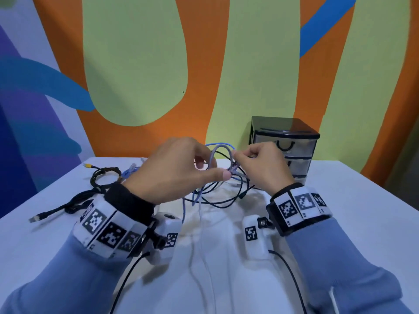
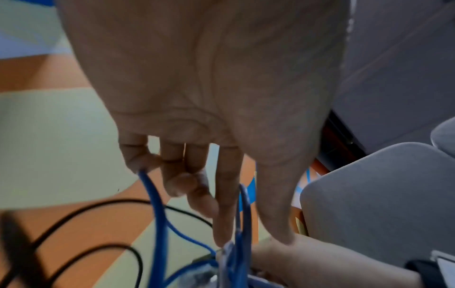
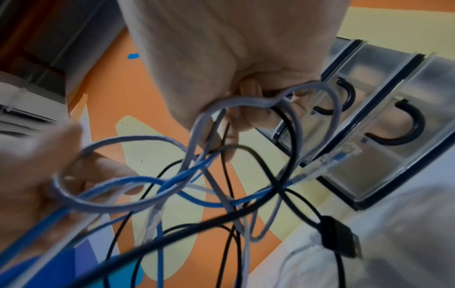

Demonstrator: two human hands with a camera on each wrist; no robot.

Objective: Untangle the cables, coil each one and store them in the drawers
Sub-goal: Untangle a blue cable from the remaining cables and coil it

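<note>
I see a white table point(image 1: 340, 223) filling the lower half of the head view, with a painted orange and green wall behind it. At centre right of that view stands a small black drawer unit point(image 1: 284, 143) with clear drawers, all closed. Only the head view shows a black coiled cable point(image 1: 99, 177) lying apart at centre left of the frame. In the middle, both of my hands are raised over a tangle of cables point(image 1: 217, 191). My left hand point(image 1: 174, 168) pinches a blue cable point(image 2: 157, 206) between thumb and forefinger; the left wrist view shows the other fingers loosely curled, one strand running past the little finger. My right hand point(image 1: 260, 166) is curled round a pale grey cable point(image 3: 246, 103); the right wrist view alone shows its loop crossing the fingers, black strands hanging below, and a clear network plug point(image 3: 329, 157) dangling in front of the drawer handles.
</note>
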